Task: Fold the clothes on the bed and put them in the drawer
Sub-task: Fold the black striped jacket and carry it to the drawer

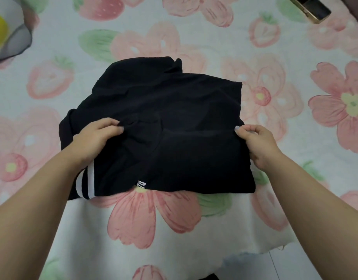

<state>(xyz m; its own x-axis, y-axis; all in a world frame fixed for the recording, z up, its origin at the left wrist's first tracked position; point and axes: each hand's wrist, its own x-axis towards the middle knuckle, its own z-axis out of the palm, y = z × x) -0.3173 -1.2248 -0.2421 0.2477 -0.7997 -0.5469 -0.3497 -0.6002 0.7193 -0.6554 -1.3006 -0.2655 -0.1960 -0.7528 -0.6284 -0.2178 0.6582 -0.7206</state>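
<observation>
A black garment (164, 122) lies partly folded in the middle of the bed (295, 118), which has a pink flower and strawberry sheet. White stripes show at the garment's lower left edge and a small white print at its front edge. My left hand (95, 140) rests on the left part of the garment, fingertips pinching a fold of the cloth. My right hand (257, 144) pinches the garment's right edge between thumb and fingers. No drawer is in view.
Another piece of cloth, grey and white with a yellow patch (6, 31), lies at the far left corner. A gold-edged dark box (309, 9) sits at the far right. The bed's front edge and a bit of floor (275, 265) show at the bottom right.
</observation>
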